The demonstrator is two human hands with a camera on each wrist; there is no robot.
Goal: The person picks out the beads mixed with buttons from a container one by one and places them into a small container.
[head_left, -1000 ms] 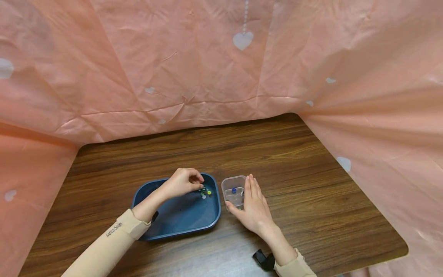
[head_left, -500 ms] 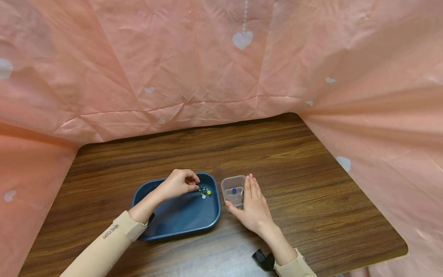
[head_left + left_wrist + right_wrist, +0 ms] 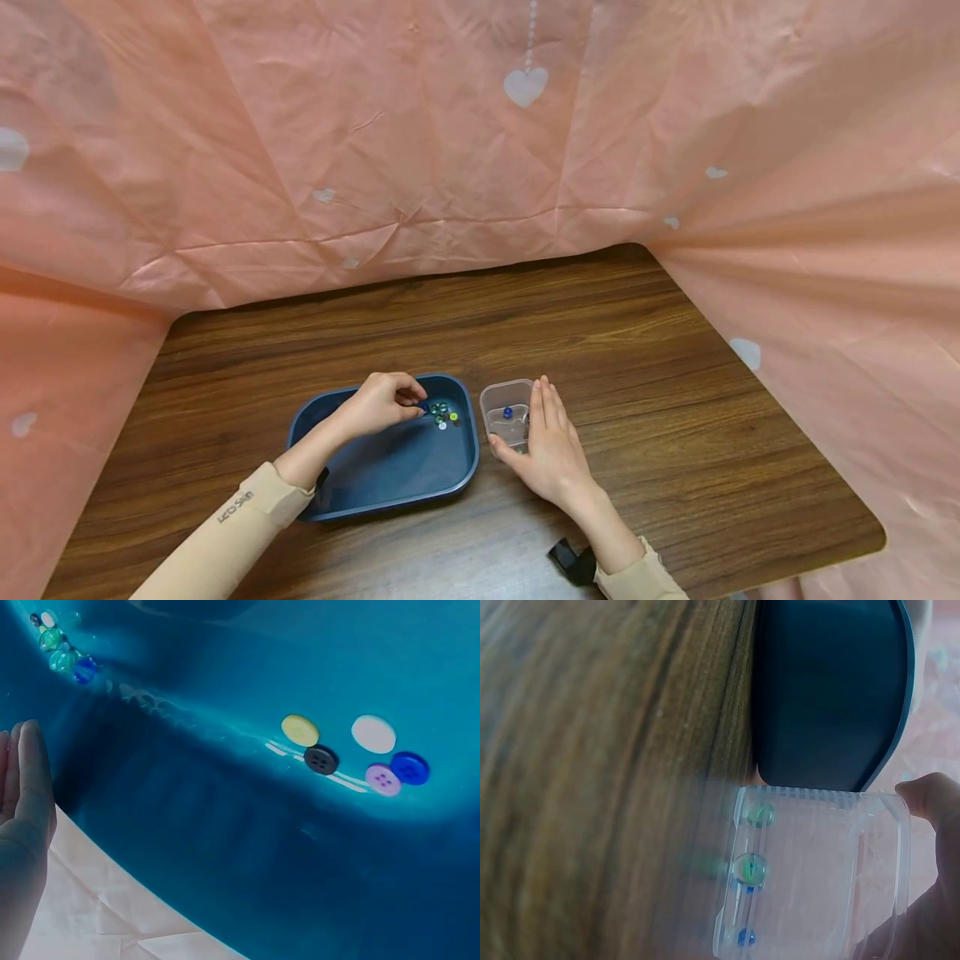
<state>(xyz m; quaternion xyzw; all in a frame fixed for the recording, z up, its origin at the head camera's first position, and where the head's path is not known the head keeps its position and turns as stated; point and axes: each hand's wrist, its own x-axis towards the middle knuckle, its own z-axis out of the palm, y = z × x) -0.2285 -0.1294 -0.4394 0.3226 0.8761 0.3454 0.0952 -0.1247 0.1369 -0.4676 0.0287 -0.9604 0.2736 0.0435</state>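
My left hand (image 3: 378, 404) hovers inside the blue tray (image 3: 390, 505), thumb and forefinger bent with a gap between the tips. Beside those fingertips lies a blue marble (image 3: 84, 670), next to green marbles (image 3: 62, 661); the left wrist view shows the hand apart from them. That view also has yellow (image 3: 300, 730), black (image 3: 321, 760), white (image 3: 373, 733), pink (image 3: 383, 780) and blue buttons (image 3: 409, 768). My right hand (image 3: 553, 458) rests against the clear plastic box (image 3: 810, 855), fingers straight along its right side, thumb at its rim. Green marbles (image 3: 750, 870) and a blue marble (image 3: 507, 412) sit inside the box.
The box stands just right of the tray on a brown wooden table (image 3: 675, 417). Pink sheeting (image 3: 450, 125) with pale hearts hangs behind and at both sides. Black wrist gear (image 3: 572, 563) sits below the right wrist.
My left hand has moved left, away from the tray's right end, and a little nearer. More of the marbles now shows, with the blue one visible by the fingertips. My right hand stays put.
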